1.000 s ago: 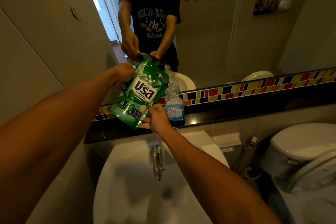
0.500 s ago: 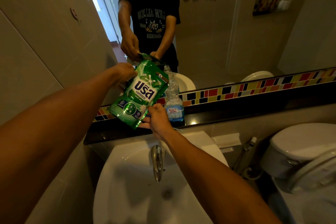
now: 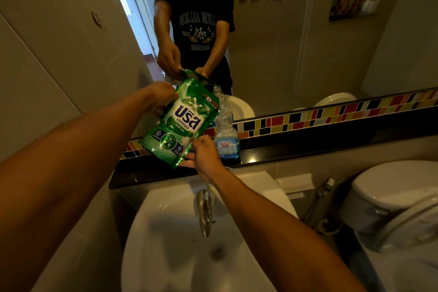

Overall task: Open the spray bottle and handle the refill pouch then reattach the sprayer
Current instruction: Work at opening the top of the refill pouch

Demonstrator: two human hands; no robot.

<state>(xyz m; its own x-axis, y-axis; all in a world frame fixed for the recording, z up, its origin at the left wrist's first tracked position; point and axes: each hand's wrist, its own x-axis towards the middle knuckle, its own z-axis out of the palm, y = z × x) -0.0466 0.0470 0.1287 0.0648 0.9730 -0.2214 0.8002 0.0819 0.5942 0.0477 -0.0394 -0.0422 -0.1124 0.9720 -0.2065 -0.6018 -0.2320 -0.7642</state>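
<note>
both hands are up over the sink [image 3: 166, 232] and the green refill pouch [image 3: 181, 123] is the centre of it all, held tilted in the air, its top corner leaning toward the neck of the spray bottle [image 3: 226, 136]. the left hand [image 3: 161, 96] has the pouch's upper left edge, fingers curled round it, a firm grip on that side. the right hand [image 3: 203, 154] is down at the lower right corner, thumb on the front and fingers tucked beneath, pinching the bottom seam. so the pouch hangs between the two hands, slanting from lower left up to upper right.

the spray bottle stands upright on the dark ledge [image 3: 308, 147] behind the sink, just right of the pouch, and it is open at the top, no sprayer on its neck. blue liquid fills the lower part, clear plastic above. the pouch's upper right corner sits right beside the bottle's mouth; whether the two touch, cannot tell, and no stream of liquid can be made out.

below the hands, the chrome tap [image 3: 205, 211] points down into the white basin. a band of coloured tiles [image 3: 331, 115] runs along the foot of the mirror [image 3: 284, 42], which shows the same hands and pouch from the other side. a white toilet [image 3: 391, 199] sits off to the right.
</note>
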